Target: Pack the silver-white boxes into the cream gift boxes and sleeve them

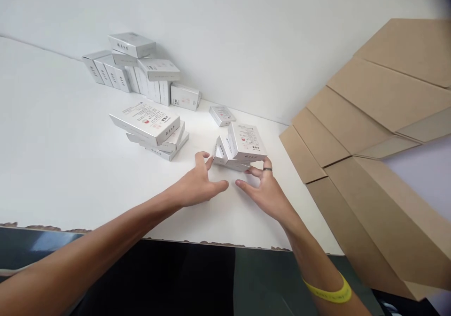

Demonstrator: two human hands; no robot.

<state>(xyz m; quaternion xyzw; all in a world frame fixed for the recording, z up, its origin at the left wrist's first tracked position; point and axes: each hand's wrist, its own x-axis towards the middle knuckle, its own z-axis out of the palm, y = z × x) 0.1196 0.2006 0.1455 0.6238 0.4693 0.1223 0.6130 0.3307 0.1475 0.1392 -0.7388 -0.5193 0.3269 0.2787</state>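
White cartons lie scattered over the white desk [52, 165]. Up and to the left of the left hand [197, 184] sits a low stack of flat boxes [151, 128], printed faces up, and well beyond it, against the wall, stands a heap of silver-grey boxes [134, 67], some upright in a row, others laid across the top. One small box [221, 115] lies alone just beyond the fingers. To the right of the right hand [264, 191], brown cardboard flaps [369, 133] fan out close beside the desk edge; what the carton holds is not visible.

Between the two hands, just past the fingertips, rests a small cluster of boxes [239, 149]: white and silver, with small print and a red mark, one tilted on top of the others. The left fingers [206, 158] are spread wide, touching the cluster's left side. The right fingers [262, 168], one wearing a dark ring, curl against its near right edge, loosely spread, not closed around anything. A yellow wristband [329, 293] circles the right wrist.
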